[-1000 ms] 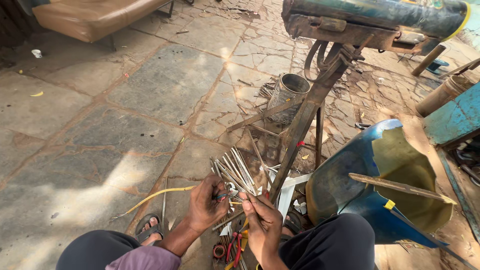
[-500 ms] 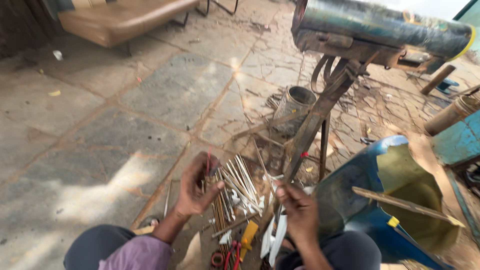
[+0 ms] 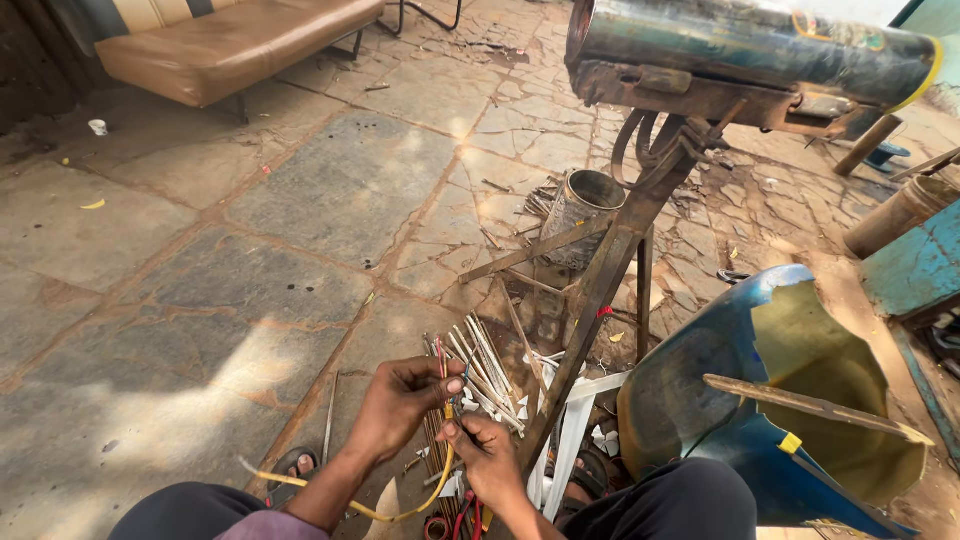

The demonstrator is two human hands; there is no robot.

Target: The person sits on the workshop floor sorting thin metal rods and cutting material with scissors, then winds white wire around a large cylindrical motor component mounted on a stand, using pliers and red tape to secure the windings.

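A thin yellow cable [image 3: 432, 488] with coloured wire ends is held low in the centre of the view, above a stone floor [image 3: 330, 190]. The left hand [image 3: 405, 400] comes in from the lower left with the wrist bent, its fingers curled together and pinched on the wire ends near the top. The right hand [image 3: 485, 458] sits just below and to the right, touching the left, its thumb and fingers closed on the same cable. The cable loops down and left, its tail trailing over the floor. Which strands each finger grips is too small to tell. Just behind the hands lies a bundle of pale strips [image 3: 485, 375], beside the leg of a rusty metal stand [image 3: 600, 290]. A torn blue drum [image 3: 760, 400] stands to the right, cut off at the bottom edge. The person's knees are cropped at the bottom.
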